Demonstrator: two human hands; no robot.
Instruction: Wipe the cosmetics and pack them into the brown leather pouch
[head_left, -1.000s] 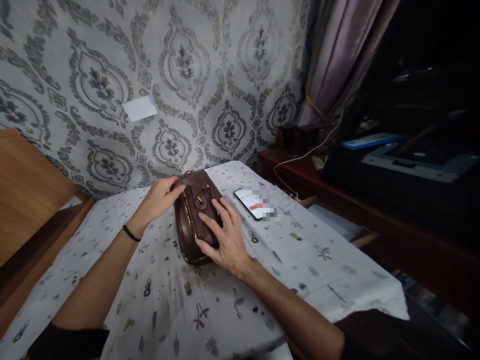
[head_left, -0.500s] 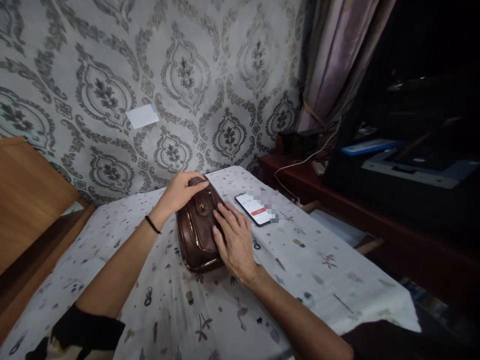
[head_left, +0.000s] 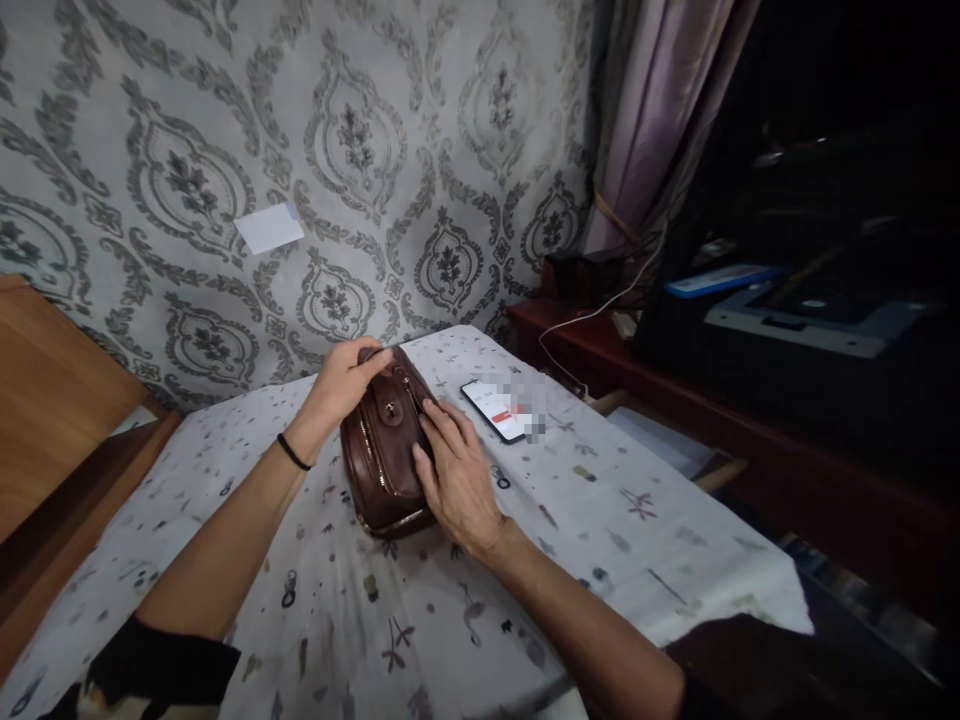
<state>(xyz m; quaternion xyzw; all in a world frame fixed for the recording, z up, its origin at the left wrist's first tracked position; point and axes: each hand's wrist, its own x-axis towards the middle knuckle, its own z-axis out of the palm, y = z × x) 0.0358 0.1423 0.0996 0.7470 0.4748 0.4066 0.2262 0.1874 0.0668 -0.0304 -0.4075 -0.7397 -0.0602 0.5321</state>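
Note:
A dark brown leather bag [head_left: 364, 455] with gold-coloured zips and a small clasp tab lies on the patterned white cloth. My left hand [head_left: 347, 378] is closed on its far end, the thumb over the top edge; the other fingertips are hidden behind it. Along the bag's right side rests my right hand [head_left: 463, 478], fingers spread and touching the leather near a zip. Just to the right of the bag lies a phone [head_left: 491, 409], its lit screen partly blurred out.
Beyond the table stands a wallpapered wall with a white card [head_left: 270, 229] on it. A wooden panel [head_left: 60, 400] rises at the left. On the right are a dark red cabinet [head_left: 570, 335], a white cable [head_left: 607, 303] and an open drawer [head_left: 660, 442].
The whole view has shifted slightly, so things sit a little further left. Both hands keep nearly the same places on the bag.

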